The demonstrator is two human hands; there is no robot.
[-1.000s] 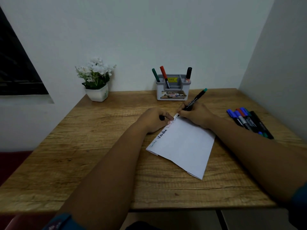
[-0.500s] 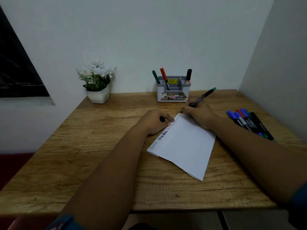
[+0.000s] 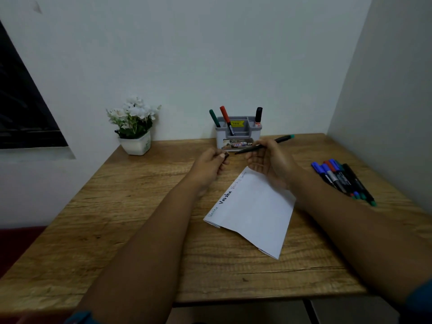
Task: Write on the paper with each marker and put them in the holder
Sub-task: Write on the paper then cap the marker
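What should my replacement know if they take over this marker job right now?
Right hand holds the uncapped green-ended marker above the paper. Left hand pinches its cap.
Done: four words line the paper's edge; three markers stand in the holder.
Left: cap this marker, put it in the holder, then work through the pile of markers lying at the right.
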